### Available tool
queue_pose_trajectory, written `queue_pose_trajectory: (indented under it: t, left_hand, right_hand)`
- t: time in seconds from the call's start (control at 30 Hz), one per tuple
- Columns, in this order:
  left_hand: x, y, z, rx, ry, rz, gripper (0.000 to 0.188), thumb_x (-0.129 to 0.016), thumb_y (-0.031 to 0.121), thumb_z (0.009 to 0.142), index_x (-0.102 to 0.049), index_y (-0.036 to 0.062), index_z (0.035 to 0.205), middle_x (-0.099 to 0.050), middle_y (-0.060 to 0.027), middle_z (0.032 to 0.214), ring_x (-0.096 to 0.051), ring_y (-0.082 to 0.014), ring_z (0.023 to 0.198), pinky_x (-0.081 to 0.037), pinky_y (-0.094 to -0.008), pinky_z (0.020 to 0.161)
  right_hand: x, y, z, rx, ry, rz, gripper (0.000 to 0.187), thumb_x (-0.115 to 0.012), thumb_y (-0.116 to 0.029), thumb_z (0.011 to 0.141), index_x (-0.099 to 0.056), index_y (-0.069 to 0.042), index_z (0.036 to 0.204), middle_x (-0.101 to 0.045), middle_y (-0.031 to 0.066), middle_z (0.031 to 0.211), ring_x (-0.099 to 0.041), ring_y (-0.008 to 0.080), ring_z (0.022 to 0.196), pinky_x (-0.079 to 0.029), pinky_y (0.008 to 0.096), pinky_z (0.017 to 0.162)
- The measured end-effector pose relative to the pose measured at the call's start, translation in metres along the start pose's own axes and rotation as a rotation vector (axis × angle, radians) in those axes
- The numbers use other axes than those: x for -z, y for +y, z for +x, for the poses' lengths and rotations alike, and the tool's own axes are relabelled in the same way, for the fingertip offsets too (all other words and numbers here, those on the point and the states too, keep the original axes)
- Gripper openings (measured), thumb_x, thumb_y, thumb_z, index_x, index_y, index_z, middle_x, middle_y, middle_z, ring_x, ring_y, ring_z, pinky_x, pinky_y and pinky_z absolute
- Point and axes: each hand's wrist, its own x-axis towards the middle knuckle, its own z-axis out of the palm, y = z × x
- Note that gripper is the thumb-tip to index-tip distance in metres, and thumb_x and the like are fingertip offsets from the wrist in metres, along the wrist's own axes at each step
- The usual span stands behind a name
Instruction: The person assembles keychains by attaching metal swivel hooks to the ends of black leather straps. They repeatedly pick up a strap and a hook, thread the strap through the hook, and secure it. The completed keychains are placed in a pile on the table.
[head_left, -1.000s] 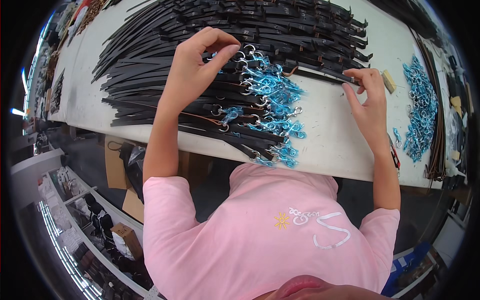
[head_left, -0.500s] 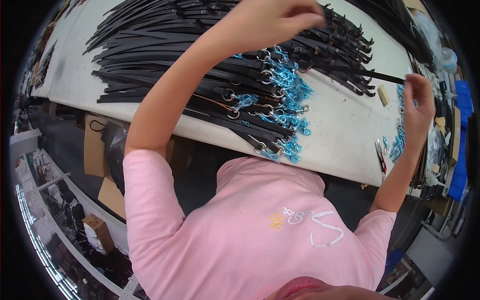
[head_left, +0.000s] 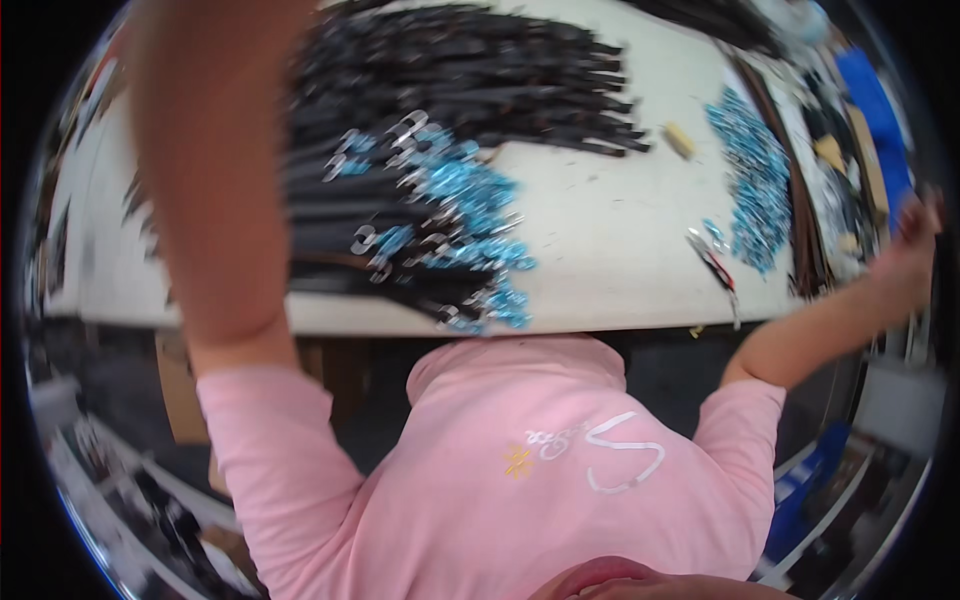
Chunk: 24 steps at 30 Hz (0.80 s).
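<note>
My left forearm [head_left: 215, 180] rises over the left part of the table and passes out at the top edge, so my left hand is out of sight. Beyond the table's right end, my right hand [head_left: 912, 235] is raised. Motion smears its fingers, and whether it holds anything cannot be made out. Black straps [head_left: 460, 85] lie in a thick pile across the table. A nearer row of black straps [head_left: 340, 212] ends in metal snap hooks wrapped in blue plastic [head_left: 470, 195].
A heap of blue-wrapped metal hooks [head_left: 755, 180] lies at the table's right, beside long brown straps [head_left: 803, 225]. Red-handled cutters [head_left: 712, 262] and a yellowish block [head_left: 680, 140] rest on the white tabletop [head_left: 600, 235]. Blue material [head_left: 868, 120] stands farther right.
My right hand has moved outward to the right, and the black strap stretched to it no longer shows there. My left arm has swung left and up, taking the hand out of view. The view has shifted.
</note>
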Motion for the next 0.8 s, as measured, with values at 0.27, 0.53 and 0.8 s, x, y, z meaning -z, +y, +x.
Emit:
queue_pose_trajectory:
  t: [0.27,0.53,0.8]
  left_hand:
    - [-0.051,-0.092,-0.083,0.016,-0.144,0.129,0.033,-0.062,-0.002,0.088,-0.063,-0.0014,0.121,-0.069,-0.0135,0.097,-0.062,-0.0177,0.073,-0.047,-0.0254,0.067]
    - [0.055,-0.097,-0.106,0.237,0.285,0.589,0.024,-0.053,0.0,0.097,-0.067,-0.0035,0.117,-0.071,-0.0091,0.116,-0.058,-0.0086,0.07,-0.046,-0.0234,0.062]
    - [0.011,-0.105,-0.106,0.224,0.241,0.614,0.03,-0.063,-0.002,0.092,-0.07,0.0059,0.12,-0.057,-0.0009,0.074,-0.038,-0.0055,0.057,-0.029,-0.0245,0.05]
  right_hand:
    - [-0.141,0.001,-0.172,0.042,-0.543,0.3,0.014,-0.069,-0.005,0.086,-0.061,-0.002,0.098,-0.064,0.0109,0.082,-0.067,0.02,0.075,-0.052,0.0295,0.062]
    - [-0.024,0.217,-0.093,-0.069,-0.56,-0.677,0.018,-0.061,-0.014,0.092,-0.069,-0.008,0.106,-0.071,0.0069,0.104,-0.068,0.0219,0.092,-0.053,0.0334,0.078]
    - [-0.008,0.249,-0.11,-0.221,-0.71,-0.682,0.026,-0.068,-0.014,0.084,-0.068,-0.003,0.107,-0.07,0.011,0.098,-0.066,0.028,0.091,-0.052,0.038,0.08]
